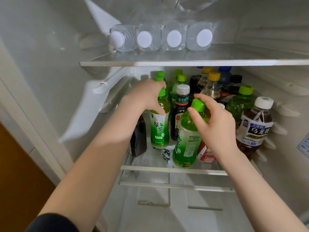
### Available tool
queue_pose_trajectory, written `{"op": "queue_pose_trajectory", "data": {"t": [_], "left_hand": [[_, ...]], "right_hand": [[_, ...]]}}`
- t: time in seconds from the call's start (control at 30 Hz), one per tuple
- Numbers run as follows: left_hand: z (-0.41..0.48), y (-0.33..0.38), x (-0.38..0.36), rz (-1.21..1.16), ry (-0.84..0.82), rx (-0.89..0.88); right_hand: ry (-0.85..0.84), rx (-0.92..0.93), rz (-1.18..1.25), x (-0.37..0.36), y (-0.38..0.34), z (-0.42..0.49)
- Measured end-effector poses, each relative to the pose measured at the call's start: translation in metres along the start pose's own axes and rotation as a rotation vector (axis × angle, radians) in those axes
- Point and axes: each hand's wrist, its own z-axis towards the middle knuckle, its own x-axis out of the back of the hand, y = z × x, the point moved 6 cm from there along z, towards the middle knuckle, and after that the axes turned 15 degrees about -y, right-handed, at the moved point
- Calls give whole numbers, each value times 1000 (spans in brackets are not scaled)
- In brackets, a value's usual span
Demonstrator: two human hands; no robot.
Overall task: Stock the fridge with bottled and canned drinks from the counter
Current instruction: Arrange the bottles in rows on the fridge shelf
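Upper glass shelf [184, 63], across the upper middle of the frame: four clear water bottles [173, 39] lie on their sides in a row, white caps toward the viewer. Lower glass shelf [142, 168], centre: crowded standing drink bottles, including an upright green tea bottle [158, 128] centre-left, a tilted green tea bottle [186, 141] at the front edge and an oolong tea bottle [254, 129] at right. A white printed wrapper [167, 156] lies flat.

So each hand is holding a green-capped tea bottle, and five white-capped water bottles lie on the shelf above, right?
Not quite. The head view shows four water bottles on the upper shelf, not five. Otherwise right: the left hand holds the left tea bottle, the right hand the right tea bottle.
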Motion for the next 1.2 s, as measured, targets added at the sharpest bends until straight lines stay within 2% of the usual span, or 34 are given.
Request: {"op": "queue_pose_trajectory", "data": {"t": [0.3, 0.53, 0.87, 0.97, 1.03, 1.13, 1.2], "left_hand": [[14, -14, 11, -153, -56, 68], [19, -11, 8, -105, 42, 49], [22, -11, 5, -28, 40, 42], [14, -20, 3, -75, 32, 78], [-3, -28, 6, -255, 171, 89], [-41, -39, 0, -521, 611, 62], [-61, -44, -21, -659, 798, 53]], "right_hand": [[0, 19, -21, -6, -4, 3], [8, 25, -8, -10, -8, 6], [23, 27, 14, -9, -7, 5], [18, 26, 16, -9, -7, 5], [16, 25, 21, -9, -6, 5], [9, 22, 26, -9, -6, 6], [-3, 32, 37, -10, -7, 7]]}}
